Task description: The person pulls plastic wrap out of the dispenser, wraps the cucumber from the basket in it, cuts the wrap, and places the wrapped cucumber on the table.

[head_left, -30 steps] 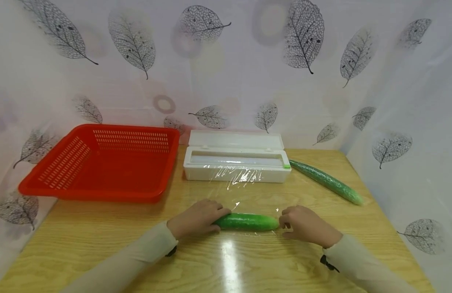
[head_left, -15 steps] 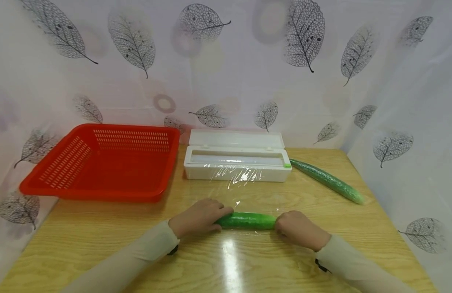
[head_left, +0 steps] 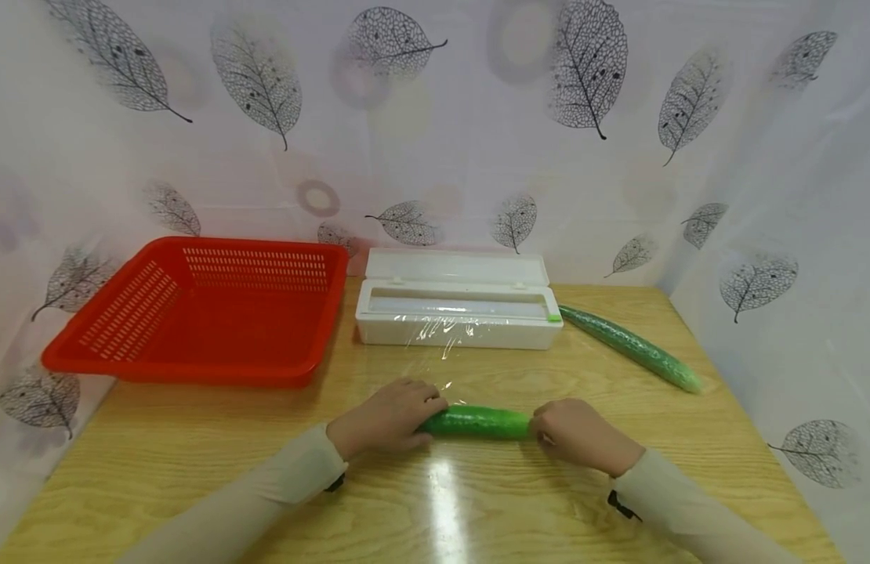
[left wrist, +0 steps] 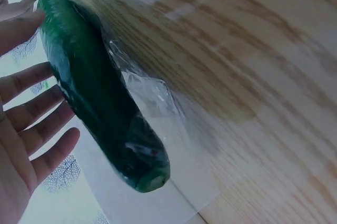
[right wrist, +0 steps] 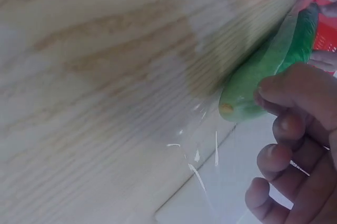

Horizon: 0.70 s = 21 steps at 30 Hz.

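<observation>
A green cucumber (head_left: 480, 422) lies crosswise on the wooden table, with clear cling film (left wrist: 150, 84) around it and glints along its skin. My left hand (head_left: 389, 417) holds its left part, the thumb and spread fingers against opposite sides in the left wrist view. At the paler right end, my right hand (head_left: 583, 435) has its fingers curled in; the thumb (right wrist: 287, 87) and forefinger pinch close against the tip. Loose film stretches from the cucumber back to the roll in a white cling film box (head_left: 459, 335), whose lid stands up behind.
A red plastic basket (head_left: 216, 374) with slotted sides stands at the back left. Right of the film box lies a second cucumber (head_left: 628, 345), shiny on its surface. A leaf-patterned curtain (head_left: 435, 117) hangs behind and at both sides of the table (head_left: 266, 486).
My right hand has moved left onto the cucumber's right end, and its fingers have curled in. The cucumber has shifted slightly away, toward the film box. My left hand keeps its hold.
</observation>
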Each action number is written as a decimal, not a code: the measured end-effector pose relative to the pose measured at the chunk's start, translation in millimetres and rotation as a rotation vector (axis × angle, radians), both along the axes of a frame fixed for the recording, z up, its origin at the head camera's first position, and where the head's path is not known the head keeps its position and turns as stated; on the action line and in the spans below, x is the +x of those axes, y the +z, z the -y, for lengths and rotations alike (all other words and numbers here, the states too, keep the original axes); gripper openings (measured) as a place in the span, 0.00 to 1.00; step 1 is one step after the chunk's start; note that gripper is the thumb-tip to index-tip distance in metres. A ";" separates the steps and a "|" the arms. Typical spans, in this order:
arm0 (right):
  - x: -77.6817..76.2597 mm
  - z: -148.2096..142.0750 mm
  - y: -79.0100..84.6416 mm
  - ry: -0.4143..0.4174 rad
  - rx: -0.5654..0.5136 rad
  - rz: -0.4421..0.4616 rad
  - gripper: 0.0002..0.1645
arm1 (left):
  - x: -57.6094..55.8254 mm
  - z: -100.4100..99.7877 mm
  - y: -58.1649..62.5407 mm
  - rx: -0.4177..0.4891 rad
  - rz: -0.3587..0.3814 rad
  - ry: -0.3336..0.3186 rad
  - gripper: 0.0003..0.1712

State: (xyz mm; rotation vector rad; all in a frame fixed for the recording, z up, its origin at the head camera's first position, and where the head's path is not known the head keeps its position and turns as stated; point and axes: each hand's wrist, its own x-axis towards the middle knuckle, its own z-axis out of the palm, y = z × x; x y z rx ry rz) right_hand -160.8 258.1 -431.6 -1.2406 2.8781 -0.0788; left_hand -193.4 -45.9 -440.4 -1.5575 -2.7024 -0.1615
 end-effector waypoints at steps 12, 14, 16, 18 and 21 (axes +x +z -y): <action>-4.9 -2.6 -1.0 -0.016 -0.039 -0.028 0.11 | 0.8 -4.6 -4.2 -0.105 -0.127 0.011 0.36; -6.4 -3.0 -0.8 -0.023 -0.037 -0.003 0.12 | 0.7 -5.3 -5.6 -0.114 -0.134 0.021 0.37; -8.2 -3.0 0.1 -0.033 -0.036 0.029 0.12 | 1.3 -6.1 -5.9 -0.125 -0.139 0.036 0.38; -9.9 -3.4 0.7 -0.042 -0.047 0.056 0.11 | 1.9 -7.1 -6.6 -0.134 -0.143 0.049 0.39; -12.0 -3.9 1.1 -0.052 -0.063 0.069 0.10 | 2.8 -7.9 -7.4 -0.129 -0.149 0.062 0.35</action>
